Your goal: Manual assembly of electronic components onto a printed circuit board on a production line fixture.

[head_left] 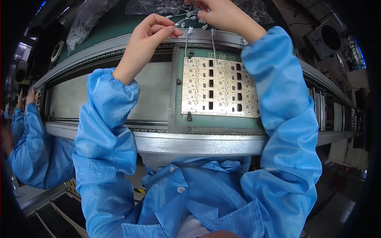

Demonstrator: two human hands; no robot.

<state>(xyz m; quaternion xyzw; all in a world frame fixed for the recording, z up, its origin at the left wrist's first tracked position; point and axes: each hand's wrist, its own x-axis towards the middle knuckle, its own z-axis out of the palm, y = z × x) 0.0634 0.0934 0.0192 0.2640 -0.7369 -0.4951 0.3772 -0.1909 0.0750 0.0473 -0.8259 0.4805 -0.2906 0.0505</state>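
My left hand [149, 41] is over the far rail, thumb and index finger pinched at the end of a white wire lead [180, 22]. My right hand [222, 16] reaches over the loose pile of white wire leads [193, 15]; its fingers are curled, partly cut off by the top edge, and what they grip is hidden. Below sits a green fixture [222, 122] holding a panel of white circuit boards [198, 85] with black parts. Two wire leads, a left one [187, 45] and a middle one [214, 45], rise from the panel's far row, their free plugs resting against the rail.
A metal conveyor frame [198, 142] runs left to right, with a grey plate [154, 93] left of the fixture. Clear plastic bags [85, 27] lie on the green surface beyond the rail. At the far left, a co-worker's blue sleeve [33, 146] shows.
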